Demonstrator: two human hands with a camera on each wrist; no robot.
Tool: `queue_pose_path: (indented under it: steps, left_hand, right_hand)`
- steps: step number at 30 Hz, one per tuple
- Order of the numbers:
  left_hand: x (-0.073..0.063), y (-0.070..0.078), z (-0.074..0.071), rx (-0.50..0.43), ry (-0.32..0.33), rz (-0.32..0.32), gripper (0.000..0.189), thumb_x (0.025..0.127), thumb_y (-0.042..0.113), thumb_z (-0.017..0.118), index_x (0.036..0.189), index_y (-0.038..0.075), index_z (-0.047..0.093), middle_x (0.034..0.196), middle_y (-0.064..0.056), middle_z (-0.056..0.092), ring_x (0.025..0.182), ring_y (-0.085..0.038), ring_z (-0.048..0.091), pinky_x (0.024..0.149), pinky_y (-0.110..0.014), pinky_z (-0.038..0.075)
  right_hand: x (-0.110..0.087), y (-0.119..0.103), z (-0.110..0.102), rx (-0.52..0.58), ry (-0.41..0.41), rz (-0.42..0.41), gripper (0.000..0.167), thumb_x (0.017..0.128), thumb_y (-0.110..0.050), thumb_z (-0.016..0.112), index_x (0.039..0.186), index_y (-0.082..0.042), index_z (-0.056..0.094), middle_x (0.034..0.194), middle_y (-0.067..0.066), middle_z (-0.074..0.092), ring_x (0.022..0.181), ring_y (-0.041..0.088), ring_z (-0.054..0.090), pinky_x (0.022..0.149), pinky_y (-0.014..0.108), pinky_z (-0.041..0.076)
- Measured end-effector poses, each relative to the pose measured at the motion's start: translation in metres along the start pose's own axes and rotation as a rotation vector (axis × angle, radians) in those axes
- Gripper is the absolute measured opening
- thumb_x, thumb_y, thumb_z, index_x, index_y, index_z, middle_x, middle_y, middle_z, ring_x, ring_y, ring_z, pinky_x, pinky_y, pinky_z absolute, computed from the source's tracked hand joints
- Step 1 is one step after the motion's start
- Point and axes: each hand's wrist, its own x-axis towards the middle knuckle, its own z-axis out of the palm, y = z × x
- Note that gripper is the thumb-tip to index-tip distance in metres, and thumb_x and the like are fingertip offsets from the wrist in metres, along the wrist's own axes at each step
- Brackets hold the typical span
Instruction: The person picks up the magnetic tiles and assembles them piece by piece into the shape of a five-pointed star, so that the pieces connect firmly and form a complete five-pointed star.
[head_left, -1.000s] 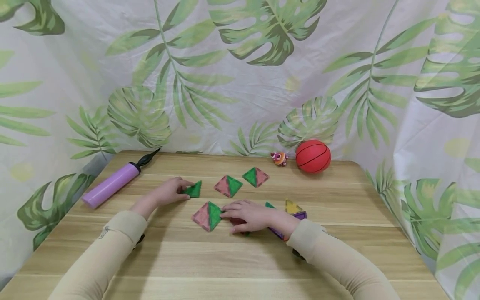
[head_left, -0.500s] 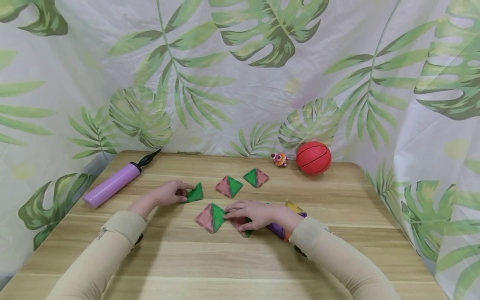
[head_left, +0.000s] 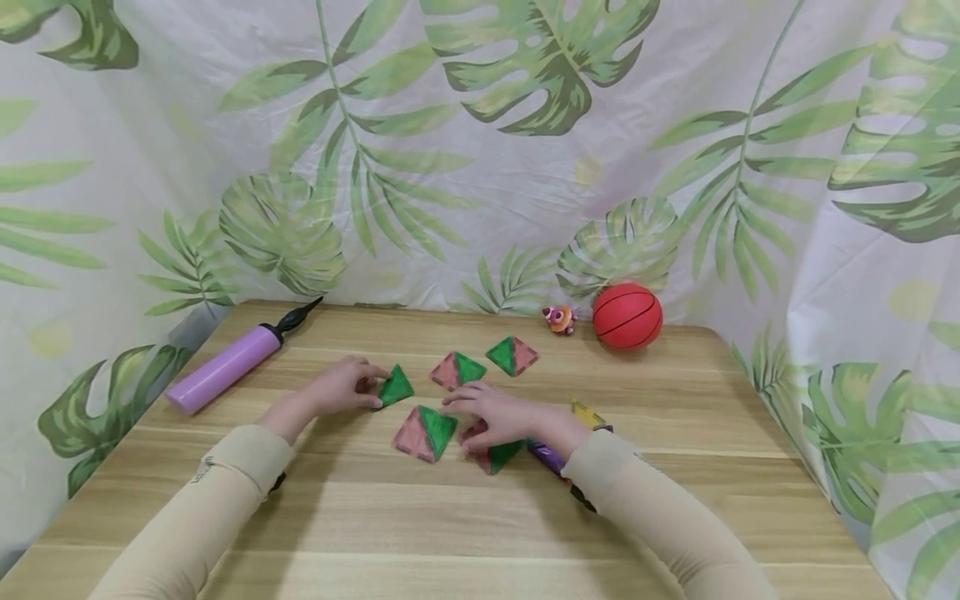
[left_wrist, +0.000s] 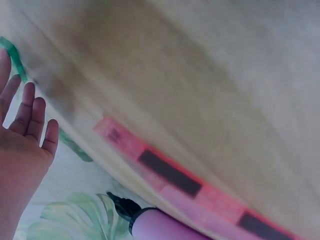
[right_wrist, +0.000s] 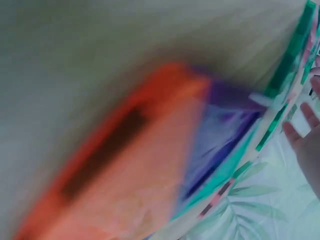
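My left hand (head_left: 343, 387) pinches a green triangular magnetic tile (head_left: 397, 387) between thumb and forefinger, on the wooden table. In the left wrist view that left hand (left_wrist: 25, 130) is at the left edge with the green tile (left_wrist: 19, 62) at its fingertips. My right hand (head_left: 498, 415) reaches over two diamonds of tiles; its forefinger is at the edge of a green triangle (head_left: 439, 425) beside a pink triangle (head_left: 412, 437). Below its thumb, another pink and green pair (head_left: 504, 457) is partly covered. In the right wrist view the right hand (right_wrist: 309, 137) has its fingers apart.
Two more pink and green diamonds, one nearer (head_left: 450, 371) and one farther (head_left: 513, 356), lie behind. Purple (head_left: 546, 457) and yellow (head_left: 587, 414) tiles are near my right wrist. A purple hand pump (head_left: 225, 371), a small toy figure (head_left: 558, 318) and a red ball (head_left: 627, 316) are farther off.
The green tile at my left hand has moved right and turned. My right hand has shifted slightly up and right, uncovering more of the lower pair. The diamond beside it has turned.
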Motion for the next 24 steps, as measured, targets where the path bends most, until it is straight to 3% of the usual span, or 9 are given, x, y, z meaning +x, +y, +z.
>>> queue_pose_path:
  steps: [5,7,12,16,24]
  left_hand:
    - [-0.016,-0.004,-0.018,-0.036,-0.025,-0.004,0.062,0.079,0.026,0.076,0.132,0.001,0.052,0.108,-0.015,0.06,0.103,-0.033,0.052,0.09,-0.051,0.041]
    - [-0.025,-0.007,-0.027,-0.03,-0.054,-0.009,0.069,0.077,0.027,0.078,0.133,-0.002,0.049,0.111,-0.018,0.06,0.107,-0.037,0.052,0.091,-0.054,0.04]
    - [-0.051,-0.018,-0.048,0.026,-0.127,-0.064,0.081,0.071,0.03,0.082,0.136,0.0,0.046,0.116,-0.019,0.059,0.109,-0.038,0.053,0.089,-0.053,0.042]
    - [-0.069,-0.028,-0.058,0.046,-0.159,-0.095,0.078,0.068,0.02,0.085,0.134,-0.001,0.048,0.117,-0.022,0.058,0.11,-0.04,0.053,0.089,-0.054,0.043]
    - [-0.085,-0.041,-0.062,0.078,-0.195,-0.111,0.074,0.057,0.006,0.087,0.124,0.004,0.055,0.111,-0.022,0.06,0.105,-0.038,0.055,0.086,-0.05,0.045]
  right_hand:
    - [0.024,-0.003,0.001,-0.071,0.038,0.086,0.072,0.087,-0.047,0.063,0.145,-0.013,0.037,0.152,0.01,0.03,0.14,0.03,0.023,0.111,0.047,0.024]
    - [0.033,-0.006,0.001,-0.089,0.03,0.119,0.073,0.088,-0.05,0.059,0.147,-0.013,0.034,0.153,0.01,0.028,0.141,0.032,0.021,0.112,0.049,0.023]
    - [0.051,-0.014,0.003,-0.125,-0.013,0.174,0.07,0.093,-0.053,0.05,0.15,-0.019,0.028,0.155,0.005,0.024,0.142,0.033,0.017,0.112,0.052,0.019]
    - [0.062,-0.018,0.006,-0.153,-0.041,0.194,0.066,0.095,-0.051,0.046,0.15,-0.023,0.026,0.156,-0.002,0.023,0.143,0.034,0.016,0.112,0.054,0.017]
    - [0.068,-0.021,0.011,-0.203,-0.087,0.238,0.061,0.095,-0.053,0.044,0.149,-0.026,0.03,0.155,-0.008,0.023,0.143,0.028,0.017,0.111,0.054,0.02]
